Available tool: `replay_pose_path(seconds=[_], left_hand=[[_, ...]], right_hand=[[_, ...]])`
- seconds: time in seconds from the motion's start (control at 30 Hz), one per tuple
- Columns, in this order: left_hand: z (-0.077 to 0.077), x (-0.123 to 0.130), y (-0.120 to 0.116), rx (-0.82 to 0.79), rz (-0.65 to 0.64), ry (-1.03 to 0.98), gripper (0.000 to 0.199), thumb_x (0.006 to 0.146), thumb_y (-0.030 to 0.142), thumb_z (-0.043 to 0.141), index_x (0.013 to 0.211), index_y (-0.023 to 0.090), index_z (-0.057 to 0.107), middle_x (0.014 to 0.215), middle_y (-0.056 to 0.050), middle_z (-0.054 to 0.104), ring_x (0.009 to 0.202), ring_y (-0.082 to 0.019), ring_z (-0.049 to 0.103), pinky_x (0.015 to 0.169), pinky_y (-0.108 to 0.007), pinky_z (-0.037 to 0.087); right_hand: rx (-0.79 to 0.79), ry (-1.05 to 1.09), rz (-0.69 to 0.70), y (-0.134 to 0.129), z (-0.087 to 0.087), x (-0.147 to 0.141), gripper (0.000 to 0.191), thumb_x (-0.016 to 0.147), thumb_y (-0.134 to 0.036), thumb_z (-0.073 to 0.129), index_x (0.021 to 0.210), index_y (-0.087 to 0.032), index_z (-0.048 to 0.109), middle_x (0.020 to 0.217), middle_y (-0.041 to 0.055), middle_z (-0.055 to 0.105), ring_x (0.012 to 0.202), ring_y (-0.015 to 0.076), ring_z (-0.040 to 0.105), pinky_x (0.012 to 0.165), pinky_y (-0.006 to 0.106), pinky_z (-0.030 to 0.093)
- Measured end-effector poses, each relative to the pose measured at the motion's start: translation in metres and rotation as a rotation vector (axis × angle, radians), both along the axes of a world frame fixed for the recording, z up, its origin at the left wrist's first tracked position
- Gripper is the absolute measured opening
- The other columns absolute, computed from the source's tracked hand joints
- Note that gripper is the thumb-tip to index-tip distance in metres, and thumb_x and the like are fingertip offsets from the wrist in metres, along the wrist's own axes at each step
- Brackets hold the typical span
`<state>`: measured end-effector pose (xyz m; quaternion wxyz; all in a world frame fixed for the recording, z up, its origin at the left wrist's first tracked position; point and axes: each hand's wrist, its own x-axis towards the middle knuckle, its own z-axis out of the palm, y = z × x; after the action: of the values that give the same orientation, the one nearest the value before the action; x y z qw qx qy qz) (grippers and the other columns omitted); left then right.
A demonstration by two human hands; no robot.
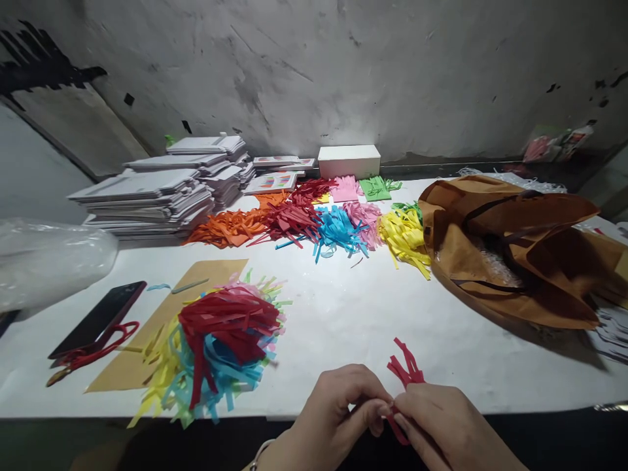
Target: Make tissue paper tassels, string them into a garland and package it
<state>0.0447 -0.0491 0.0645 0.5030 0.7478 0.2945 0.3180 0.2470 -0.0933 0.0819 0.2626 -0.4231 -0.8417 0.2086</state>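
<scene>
Near the table's front edge, a small bundle of red paper strips (406,366) is pinched between both hands, its loose ends fanning upward. My left hand (343,405) closes thumb and fingertips on the strips from the left. From the right, my right hand (439,415) grips them, fingertips touching those of my left hand. A short red end hangs below the fingers. To the left lies a pile of fringed paper tassels, with red ones (235,317) on top of blue (228,366) and yellow ones (164,366).
Orange (230,227), blue (338,230) and yellow bundles (405,235) lie along the back. Stacked white packets (147,196) stand back left, a white box (349,161) behind. A brown bag (490,248) sits right; a phone (101,320) and red-handled scissors (98,350) lie left.
</scene>
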Motion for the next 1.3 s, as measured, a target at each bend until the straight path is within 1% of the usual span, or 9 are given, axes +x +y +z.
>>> replay_pose_path(seconds=[0.13, 0.3, 0.53, 0.6, 0.7, 0.93, 1.0, 1.17, 1.3], left_hand=[[-0.002, 0.002, -0.001, 0.009, -0.014, 0.006, 0.031, 0.101, 0.034, 0.050, 0.086, 0.017, 0.071, 0.067, -0.005, 0.069, 0.070, -0.015, 0.062, 0.072, -0.024, 0.048], [-0.005, 0.003, -0.002, 0.018, -0.025, 0.027, 0.028, 0.101, 0.030, 0.050, 0.088, 0.017, 0.070, 0.068, -0.005, 0.068, 0.070, -0.014, 0.062, 0.071, -0.022, 0.048], [-0.012, 0.003, -0.006, -0.075, -0.023, 0.013, 0.025, 0.100, 0.026, 0.050, 0.087, 0.016, 0.069, 0.072, -0.003, 0.066, 0.062, -0.010, 0.060, 0.067, -0.020, 0.048], [-0.014, 0.003, -0.007, -0.090, -0.016, 0.022, 0.026, 0.100, 0.026, 0.049, 0.085, 0.016, 0.067, 0.072, -0.003, 0.065, 0.060, -0.010, 0.059, 0.066, -0.020, 0.048], [-0.015, 0.003, -0.008, -0.069, -0.008, 0.034, 0.026, 0.099, 0.025, 0.048, 0.084, 0.016, 0.066, 0.070, -0.003, 0.064, 0.063, -0.012, 0.060, 0.068, -0.021, 0.049], [-0.013, 0.003, -0.007, -0.175, 0.040, 0.079, 0.025, 0.097, 0.031, 0.050, 0.082, 0.016, 0.063, 0.071, -0.003, 0.061, 0.061, -0.012, 0.057, 0.060, -0.021, 0.046], [-0.016, 0.005, -0.008, -0.220, 0.046, 0.082, 0.025, 0.096, 0.033, 0.051, 0.081, 0.016, 0.062, 0.071, -0.003, 0.060, 0.059, -0.012, 0.056, 0.056, -0.020, 0.045], [-0.029, 0.007, -0.010, -0.292, 0.039, 0.076, 0.026, 0.097, 0.037, 0.051, 0.082, 0.016, 0.058, 0.076, -0.003, 0.059, 0.057, -0.010, 0.053, 0.052, -0.019, 0.042], [-0.037, 0.006, -0.012, -0.332, 0.030, 0.061, 0.031, 0.098, 0.042, 0.049, 0.083, 0.016, 0.056, 0.072, -0.001, 0.055, 0.054, -0.009, 0.050, 0.051, -0.019, 0.041]], right_hand=[[-0.085, -0.004, -0.041, -0.004, -0.003, 0.002, 0.032, 0.104, -0.023, 0.037, 0.083, -0.023, 0.061, 0.070, -0.0006, 0.065, 0.061, 0.0132, 0.063, 0.060, 0.021, 0.050], [-0.161, 0.002, -0.119, -0.007, 0.005, -0.002, 0.029, 0.101, -0.022, 0.042, 0.075, -0.024, 0.056, 0.069, -0.0021, 0.066, 0.060, 0.0126, 0.064, 0.055, 0.021, 0.048], [-0.202, 0.038, -0.108, -0.006, 0.008, -0.003, 0.025, 0.098, -0.019, 0.047, 0.075, -0.025, 0.057, 0.068, -0.0044, 0.066, 0.058, 0.0111, 0.063, 0.053, 0.019, 0.047], [-0.194, 0.036, -0.122, -0.006, 0.006, -0.004, 0.028, 0.098, -0.018, 0.046, 0.072, -0.024, 0.055, 0.065, -0.0046, 0.064, 0.054, 0.0106, 0.061, 0.049, 0.019, 0.045], [-0.192, 0.044, -0.151, -0.005, 0.001, -0.005, 0.027, 0.097, -0.018, 0.046, 0.074, -0.024, 0.058, 0.067, -0.0034, 0.066, 0.057, 0.0120, 0.063, 0.052, 0.020, 0.047], [-0.351, 0.157, -0.193, -0.007, -0.016, -0.003, 0.021, 0.100, -0.027, 0.047, 0.086, -0.026, 0.063, 0.075, -0.0044, 0.068, 0.066, 0.0114, 0.065, 0.061, 0.020, 0.049], [-0.313, 0.134, -0.187, -0.008, -0.021, -0.002, 0.022, 0.099, -0.025, 0.046, 0.085, -0.025, 0.063, 0.073, -0.0041, 0.066, 0.064, 0.0112, 0.064, 0.059, 0.020, 0.048], [-0.037, 0.068, -0.190, -0.011, -0.032, -0.005, 0.026, 0.096, -0.015, 0.042, 0.077, -0.022, 0.058, 0.068, -0.0017, 0.063, 0.060, 0.0124, 0.061, 0.056, 0.022, 0.045], [-0.084, 0.093, -0.208, -0.011, -0.033, -0.010, 0.025, 0.096, -0.016, 0.043, 0.077, -0.022, 0.058, 0.070, -0.0013, 0.065, 0.061, 0.0120, 0.062, 0.056, 0.021, 0.046]])
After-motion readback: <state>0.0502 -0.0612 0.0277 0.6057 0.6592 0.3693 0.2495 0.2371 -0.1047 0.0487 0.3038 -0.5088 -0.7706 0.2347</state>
